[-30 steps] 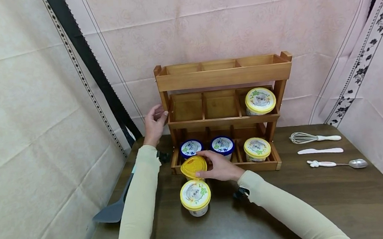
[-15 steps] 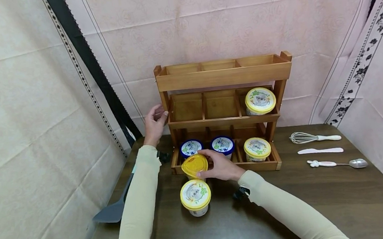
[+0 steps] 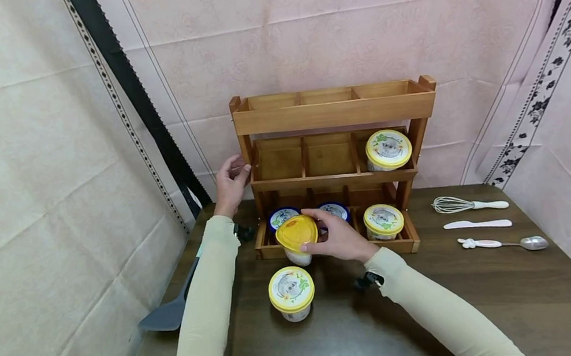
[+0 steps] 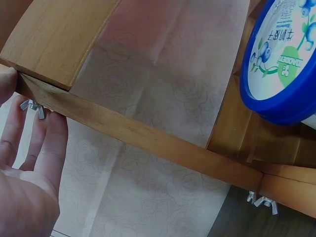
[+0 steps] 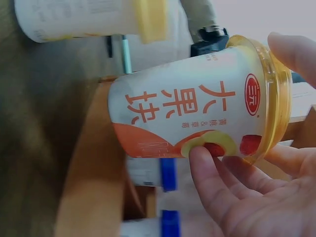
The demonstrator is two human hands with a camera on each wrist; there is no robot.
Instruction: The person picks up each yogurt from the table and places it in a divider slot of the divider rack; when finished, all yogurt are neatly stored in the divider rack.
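Observation:
My right hand [image 3: 340, 237] grips a yogurt cup [image 3: 297, 235] with a clear yellow lid, thumb and fingers round its upper part. The right wrist view shows its white side with orange lettering and fruit. This cup hangs before the lower tier of a wooden rack [image 3: 333, 115], partly covering a blue-lidded cup [image 3: 282, 215]. A second blue-lidded cup [image 3: 335, 210] sits partly behind my right hand. My left hand [image 3: 231, 185] holds the rack's left side post, thumb on one side, fingers on the other. On the table in front stands a yellow-lidded cup [image 3: 292, 294].
One yellow-lidded cup [image 3: 389, 150] sits in the middle tier's right compartment, another yellow-lidded cup [image 3: 383, 221] in the lower tier's. A whisk [image 3: 468, 204], a white knife [image 3: 477, 225] and a spoon [image 3: 504, 244] lie at right. A grey spatula [image 3: 166, 315] lies beside my left forearm.
My right hand has raised the yogurt cup and moved it slightly right, away from the standing cup and toward the rack. My left hand stays on the post.

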